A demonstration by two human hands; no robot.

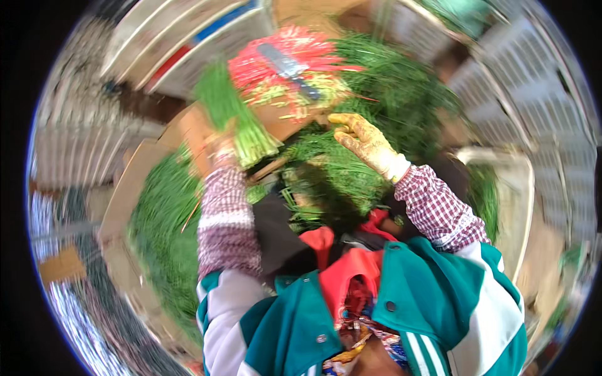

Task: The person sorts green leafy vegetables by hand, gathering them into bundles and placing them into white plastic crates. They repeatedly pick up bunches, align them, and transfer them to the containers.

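Note:
My left hand (220, 139), blurred by motion, is closed around a bunch of green chive-like stalks (235, 117). The pale cut ends point down and to the right, and the leafy tops point up. My right hand (364, 138), in a stained yellowish-white glove, holds nothing; its fingers are apart and partly curled above loose greens. Beyond and between the hands lies a pile of red and yellowish strips (287, 61), perhaps ties. Across that pile rests a broad-bladed knife (287, 66), its dark handle towards me.
Loose green stalks (395, 89) are heaped at the far right, with more greens (343, 169) in front of my lap. A cardboard box (120, 202) of greens stands left. A white tub (524, 202) is on the right. Plastic crates (512, 61) line the right side.

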